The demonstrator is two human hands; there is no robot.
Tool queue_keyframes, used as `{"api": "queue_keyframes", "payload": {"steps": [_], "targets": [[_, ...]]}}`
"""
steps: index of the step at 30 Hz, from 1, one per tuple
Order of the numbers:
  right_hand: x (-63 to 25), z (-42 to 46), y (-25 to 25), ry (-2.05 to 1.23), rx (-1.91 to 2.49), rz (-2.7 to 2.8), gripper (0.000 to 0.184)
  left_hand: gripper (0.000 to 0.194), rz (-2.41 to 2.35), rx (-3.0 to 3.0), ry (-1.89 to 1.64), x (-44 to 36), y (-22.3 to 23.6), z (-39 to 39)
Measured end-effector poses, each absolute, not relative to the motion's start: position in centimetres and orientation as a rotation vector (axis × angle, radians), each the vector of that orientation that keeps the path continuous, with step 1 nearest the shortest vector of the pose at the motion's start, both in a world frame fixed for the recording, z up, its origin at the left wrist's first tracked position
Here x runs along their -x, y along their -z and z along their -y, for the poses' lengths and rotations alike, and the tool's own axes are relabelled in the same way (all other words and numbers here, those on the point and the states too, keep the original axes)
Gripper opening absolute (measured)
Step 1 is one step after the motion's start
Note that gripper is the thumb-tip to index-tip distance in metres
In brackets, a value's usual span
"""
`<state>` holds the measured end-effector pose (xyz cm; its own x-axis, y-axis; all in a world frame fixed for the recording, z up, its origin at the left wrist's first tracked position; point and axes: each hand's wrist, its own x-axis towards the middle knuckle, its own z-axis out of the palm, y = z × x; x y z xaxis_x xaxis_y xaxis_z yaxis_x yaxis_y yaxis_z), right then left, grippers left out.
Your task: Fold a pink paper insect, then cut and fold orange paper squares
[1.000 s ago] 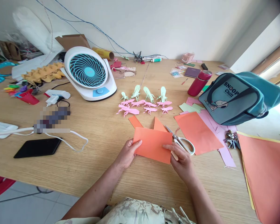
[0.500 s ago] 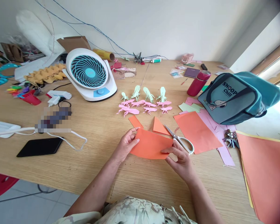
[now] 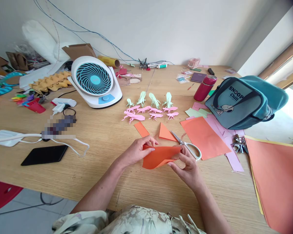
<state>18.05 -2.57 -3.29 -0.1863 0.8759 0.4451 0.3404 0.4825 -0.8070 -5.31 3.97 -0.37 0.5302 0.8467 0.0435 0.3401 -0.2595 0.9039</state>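
Observation:
Between my hands a sheet of orange paper (image 3: 158, 156) is held above the table, its near edge curling up. My left hand (image 3: 138, 150) pinches its upper left edge between thumb and fingers. At the right end my right hand (image 3: 187, 164) grips the sheet, thumb below and fingers partly hidden behind the curl. White-handled scissors (image 3: 191, 150) lie half open just beyond my right hand. An orange triangle of paper (image 3: 165, 132) and an orange strip (image 3: 141, 129) lie past the held sheet. Farther back stand several folded pink paper insects (image 3: 134, 117) and green ones (image 3: 154, 100).
A larger orange sheet (image 3: 205, 138) rests on pink scraps at right, near a teal bag (image 3: 236, 104) and a red flask (image 3: 205, 87). An orange paper stack (image 3: 278, 175) sits at far right. Leftward are a white fan (image 3: 95, 81), a black phone (image 3: 44, 155) and cables.
The orange sheet has gone from flat to curled, its near edge lifting. My left hand has moved up and inward along the sheet, while my right hand keeps its hold at the right end.

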Motion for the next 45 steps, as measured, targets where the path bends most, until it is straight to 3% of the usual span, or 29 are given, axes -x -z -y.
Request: {"api": "queue_keyframes", "payload": {"steps": [14,19,22,33,45], "targets": [[-18.0,2.4,3.7,-0.594,1.172,1.671,0.008,0.039,-0.887,-2.250,-0.632,3.0,-1.8,-3.9],[-17.9,2.3,3.9,-0.578,1.223,1.626,0.012,0.009,-0.904,-2.352,-0.630,2.0,-3.1,-3.2],[-17.9,2.3,4.0,-0.603,1.236,1.625,0.012,0.005,-0.982,-2.395,-0.654,1.7,-2.7,-3.1],[-19.5,2.1,2.7,-0.810,1.156,1.798,0.010,0.009,-0.966,-2.219,-0.592,3.6,-1.5,-4.1],[-19.6,1.9,3.8,-0.757,1.185,1.673,0.013,0.011,-1.020,-1.953,-0.666,4.4,0.8,-4.7]]}}
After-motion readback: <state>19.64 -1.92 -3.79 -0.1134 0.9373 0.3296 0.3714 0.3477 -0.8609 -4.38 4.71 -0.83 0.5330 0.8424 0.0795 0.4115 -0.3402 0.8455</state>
